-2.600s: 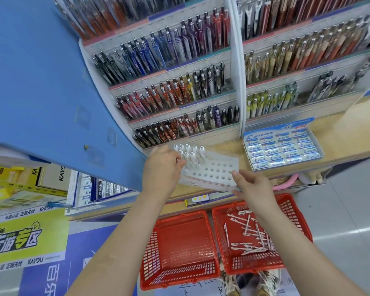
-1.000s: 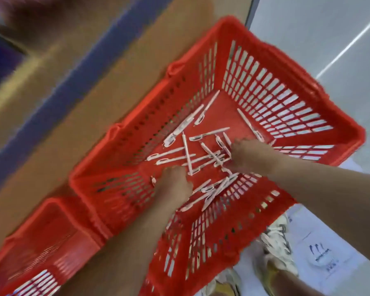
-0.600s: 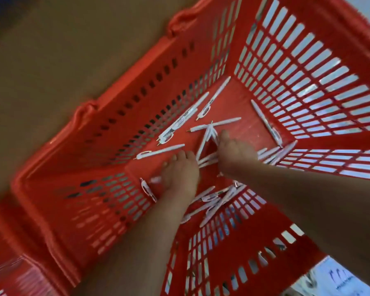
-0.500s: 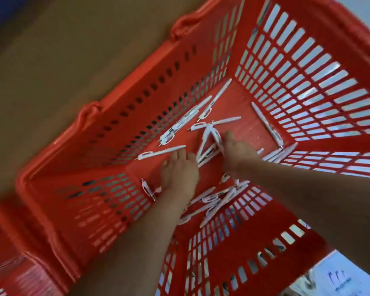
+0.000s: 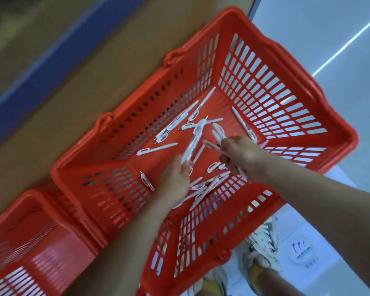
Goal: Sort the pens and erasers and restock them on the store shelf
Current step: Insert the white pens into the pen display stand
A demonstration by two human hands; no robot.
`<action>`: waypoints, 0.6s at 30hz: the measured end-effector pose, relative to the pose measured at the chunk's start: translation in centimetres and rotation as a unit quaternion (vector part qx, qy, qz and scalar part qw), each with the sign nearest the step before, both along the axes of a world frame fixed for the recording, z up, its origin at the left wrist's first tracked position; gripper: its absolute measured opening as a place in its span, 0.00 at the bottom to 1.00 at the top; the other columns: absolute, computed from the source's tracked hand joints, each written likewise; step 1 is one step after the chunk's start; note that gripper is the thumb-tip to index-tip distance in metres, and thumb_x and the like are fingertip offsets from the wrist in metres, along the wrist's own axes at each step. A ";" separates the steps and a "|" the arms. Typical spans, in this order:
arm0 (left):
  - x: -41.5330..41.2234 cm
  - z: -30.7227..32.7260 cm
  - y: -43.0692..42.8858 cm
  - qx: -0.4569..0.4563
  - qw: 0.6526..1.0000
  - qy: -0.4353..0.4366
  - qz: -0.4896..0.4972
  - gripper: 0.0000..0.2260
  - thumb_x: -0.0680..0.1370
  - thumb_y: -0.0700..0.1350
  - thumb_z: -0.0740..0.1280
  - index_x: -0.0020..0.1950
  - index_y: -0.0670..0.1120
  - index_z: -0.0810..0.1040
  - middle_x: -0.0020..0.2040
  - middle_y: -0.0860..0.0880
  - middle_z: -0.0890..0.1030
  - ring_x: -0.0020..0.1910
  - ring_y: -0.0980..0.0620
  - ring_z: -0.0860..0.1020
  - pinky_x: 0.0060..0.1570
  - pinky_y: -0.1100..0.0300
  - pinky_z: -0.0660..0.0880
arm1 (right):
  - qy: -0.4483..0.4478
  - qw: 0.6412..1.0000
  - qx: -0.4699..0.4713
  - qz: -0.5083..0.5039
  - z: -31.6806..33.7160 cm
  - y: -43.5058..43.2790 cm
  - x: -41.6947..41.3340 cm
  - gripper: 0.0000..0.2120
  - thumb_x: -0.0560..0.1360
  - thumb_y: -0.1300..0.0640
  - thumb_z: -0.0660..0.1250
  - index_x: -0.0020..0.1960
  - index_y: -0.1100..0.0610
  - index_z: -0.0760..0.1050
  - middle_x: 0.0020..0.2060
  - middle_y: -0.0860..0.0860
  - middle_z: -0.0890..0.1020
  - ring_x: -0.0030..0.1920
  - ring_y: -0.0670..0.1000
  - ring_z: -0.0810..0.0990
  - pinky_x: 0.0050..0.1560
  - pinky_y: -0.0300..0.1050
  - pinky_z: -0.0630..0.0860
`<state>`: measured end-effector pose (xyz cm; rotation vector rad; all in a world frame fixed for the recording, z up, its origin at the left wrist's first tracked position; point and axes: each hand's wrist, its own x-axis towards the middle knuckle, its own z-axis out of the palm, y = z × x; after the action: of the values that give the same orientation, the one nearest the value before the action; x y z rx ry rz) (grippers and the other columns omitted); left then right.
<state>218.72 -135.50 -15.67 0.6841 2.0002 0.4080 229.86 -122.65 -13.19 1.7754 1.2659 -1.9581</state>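
Both my hands are down inside a red plastic basket [image 5: 271, 60] whose floor is strewn with several loose white pens [image 5: 158, 148]. My left hand [image 5: 175, 178] grips a couple of white pens [image 5: 191, 146] that stick up and away from its fingers. My right hand [image 5: 241, 155] holds a small bunch of white pens [image 5: 217, 133], their ends fanning out to the upper left of the fist. More pens lie under and between my wrists. No erasers or store shelf are in view.
A second red basket [image 5: 24, 229] stands at the lower left, touching the first. A brown cabinet front with a blue band [image 5: 51, 54] runs along the upper left. Pale floor tiles [image 5: 329, 39] lie to the right, and my shoes [image 5: 263, 246] show below the basket.
Since half a second ago both hands have lifted off the basket floor with white pens in them, and the view has pulled back from the basket.
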 end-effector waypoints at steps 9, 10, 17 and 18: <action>3.9 24.1 1.3 0.060 0.915 -0.306 0.258 0.07 0.83 0.42 0.55 0.49 0.43 0.70 0.25 0.54 0.67 0.20 0.58 0.60 0.21 0.67 0.55 | 0.181 0.953 -0.030 -0.242 20.1 -1.9 1.4 0.13 0.64 0.51 0.74 0.29 0.53 0.72 0.23 0.48 0.63 0.21 0.44 0.59 0.20 0.34 0.57; 4.3 27.1 1.6 0.068 0.925 -0.296 0.230 0.08 0.83 0.43 0.55 0.47 0.45 0.71 0.25 0.54 0.68 0.21 0.58 0.61 0.21 0.66 0.57 | 0.190 0.954 -0.022 -0.229 22.9 -1.9 1.5 0.12 0.63 0.51 0.75 0.30 0.54 0.74 0.24 0.51 0.66 0.22 0.46 0.61 0.21 0.35 0.59; 6.4 47.6 3.2 0.135 0.978 -0.152 0.045 0.13 0.76 0.58 0.54 0.41 0.51 0.70 0.28 0.49 0.75 0.27 0.47 0.74 0.34 0.47 0.74 | 0.254 0.936 -0.020 -0.243 42.8 -0.3 2.1 0.20 0.60 0.51 0.77 0.42 0.59 0.72 0.30 0.59 0.71 0.28 0.53 0.71 0.30 0.40 0.70; 6.3 50.4 3.5 0.145 0.981 -0.124 0.024 0.14 0.76 0.59 0.54 0.41 0.51 0.70 0.29 0.48 0.76 0.29 0.46 0.76 0.36 0.45 0.75 | 0.261 0.937 -0.019 -0.232 45.3 0.0 2.2 0.25 0.60 0.47 0.79 0.46 0.60 0.73 0.36 0.61 0.72 0.35 0.57 0.72 0.37 0.47 0.71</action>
<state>225.02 -132.04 34.69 0.7262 1.7395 0.7872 232.03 -122.62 32.15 1.7084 0.9704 -2.8416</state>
